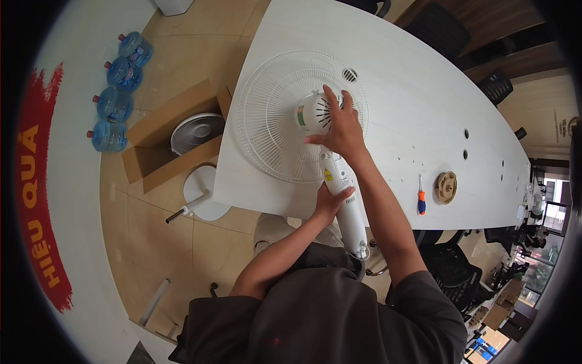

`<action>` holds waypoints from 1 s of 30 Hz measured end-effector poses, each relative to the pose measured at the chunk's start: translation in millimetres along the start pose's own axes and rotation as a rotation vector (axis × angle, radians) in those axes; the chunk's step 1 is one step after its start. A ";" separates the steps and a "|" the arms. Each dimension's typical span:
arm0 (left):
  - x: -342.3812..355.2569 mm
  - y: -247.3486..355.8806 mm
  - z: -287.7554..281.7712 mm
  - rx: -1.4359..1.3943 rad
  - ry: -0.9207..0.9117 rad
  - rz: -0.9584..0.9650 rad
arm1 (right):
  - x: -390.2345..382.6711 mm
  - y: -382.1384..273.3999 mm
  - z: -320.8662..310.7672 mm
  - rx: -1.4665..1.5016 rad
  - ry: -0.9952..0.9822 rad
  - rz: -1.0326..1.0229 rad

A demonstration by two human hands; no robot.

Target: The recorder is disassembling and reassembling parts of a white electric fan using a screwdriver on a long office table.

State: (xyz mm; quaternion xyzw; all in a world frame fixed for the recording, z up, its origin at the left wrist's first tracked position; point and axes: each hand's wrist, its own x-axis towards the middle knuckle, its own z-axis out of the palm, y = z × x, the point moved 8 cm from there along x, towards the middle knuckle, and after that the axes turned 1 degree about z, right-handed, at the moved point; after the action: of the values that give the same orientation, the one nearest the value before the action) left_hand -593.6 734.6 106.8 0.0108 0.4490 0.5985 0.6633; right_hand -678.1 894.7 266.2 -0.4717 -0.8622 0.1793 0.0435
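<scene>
A white electric fan lies on the table with its round wire grille point(267, 115) flat against the top. The vented motor housing point(313, 113) rises from the middle of the grille, with its slots facing up. My right hand point(344, 128) spreads over this housing, thumb and fingers apart around its side. Toward me runs the fan's white neck and control body point(350, 221), which reaches past the table edge. My left hand point(330, 201) is wrapped round that body near a yellow warning sticker point(328, 175).
On the white table point(400, 79) lie an orange-and-blue screwdriver point(421, 197) and a round brown moulded piece point(447, 187). An open cardboard box point(163, 115) holds a round part. A white fan base point(209, 188) with a pole stands beside it. Blue water jugs point(115, 104) line the wall.
</scene>
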 end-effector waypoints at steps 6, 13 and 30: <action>1.7 10.4 3.8 0.048 -0.011 0.065 | 13.1 7.8 1.2 0.171 0.100 -0.028; -6.6 28.8 -4.1 0.112 -0.001 0.130 | 1.8 -1.3 -16.6 0.201 0.220 -0.052; -128.3 141.8 15.3 0.379 -0.330 0.602 | -164.9 -93.2 -181.0 0.412 0.826 -0.100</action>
State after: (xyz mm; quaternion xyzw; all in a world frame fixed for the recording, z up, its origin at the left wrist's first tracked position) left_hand -680.1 679.7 268.9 0.3606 0.4156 0.6632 0.5074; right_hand -617.4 760.8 483.0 -0.4430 -0.7407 0.1419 0.4847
